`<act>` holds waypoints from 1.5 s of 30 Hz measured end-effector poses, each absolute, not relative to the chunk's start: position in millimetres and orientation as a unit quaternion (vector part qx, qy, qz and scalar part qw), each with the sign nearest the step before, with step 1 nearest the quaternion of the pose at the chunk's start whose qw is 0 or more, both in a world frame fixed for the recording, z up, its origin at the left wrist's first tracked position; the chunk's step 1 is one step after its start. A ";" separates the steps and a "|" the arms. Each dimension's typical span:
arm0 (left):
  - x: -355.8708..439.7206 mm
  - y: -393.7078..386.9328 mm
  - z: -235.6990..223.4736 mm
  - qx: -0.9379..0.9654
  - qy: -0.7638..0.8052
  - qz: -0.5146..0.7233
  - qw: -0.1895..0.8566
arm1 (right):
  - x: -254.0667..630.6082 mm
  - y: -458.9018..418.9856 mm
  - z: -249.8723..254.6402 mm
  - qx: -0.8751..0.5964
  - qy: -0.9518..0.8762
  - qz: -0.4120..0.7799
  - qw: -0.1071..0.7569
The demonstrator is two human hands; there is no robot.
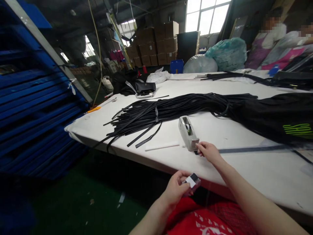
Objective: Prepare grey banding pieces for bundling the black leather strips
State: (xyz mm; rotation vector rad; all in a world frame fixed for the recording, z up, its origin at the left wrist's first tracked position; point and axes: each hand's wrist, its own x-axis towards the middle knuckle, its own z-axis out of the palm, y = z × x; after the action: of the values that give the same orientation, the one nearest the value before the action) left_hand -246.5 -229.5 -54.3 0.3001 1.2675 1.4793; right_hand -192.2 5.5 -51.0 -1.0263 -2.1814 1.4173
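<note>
A small black-and-white piece [192, 181] is held in the left hand [176, 189], just below the near edge of the white table [220, 130] and above a red garment [202, 218]. The fingers are curled around it, with the thumb pressed on top, so that it is pinched between thumb and forefinger. What the piece is cannot be told.

The right hand [208, 152] is stretched out onto the table, and its fingertips are placed at the front end of a grey tape dispenser [187, 133]. The fingers are drawn close together, thumb against forefinger, as in a pinch; whether tape is gripped between them cannot be told. The dispenser is set near the table's edge, its roll seen in the middle of the body.

A white strip [162, 146] is laid flat just left of the dispenser. Behind both, a long bundle of black straps [171, 111] is spread across the table, bound near its middle, with loose ends fanned out to the left. Black fabric with green lettering [281, 120] is laid at the right. An orange-handled tool [94, 109] is seen at the far left corner. Two people are seated at the far right, beyond the table.
</note>
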 end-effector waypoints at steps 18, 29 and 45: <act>-240.0 -206.4 -45.7 0.286 0.620 0.602 0.413 | -111.9 -89.3 -31.0 -0.287 -0.668 0.686 0.012; -235.5 -209.2 -37.8 0.274 0.709 0.567 0.318 | -114.8 -90.0 -42.1 -0.246 -0.613 0.750 -0.036; -210.5 -221.1 -46.2 0.547 0.738 0.378 -0.114 | -120.4 -96.5 -49.5 -0.146 -0.572 0.802 0.087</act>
State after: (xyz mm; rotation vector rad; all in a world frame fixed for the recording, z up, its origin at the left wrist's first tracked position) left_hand -210.5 -221.1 -46.2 1.8546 2.5042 1.2813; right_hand -120.4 -96.5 -49.5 -0.4349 -1.7039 2.3890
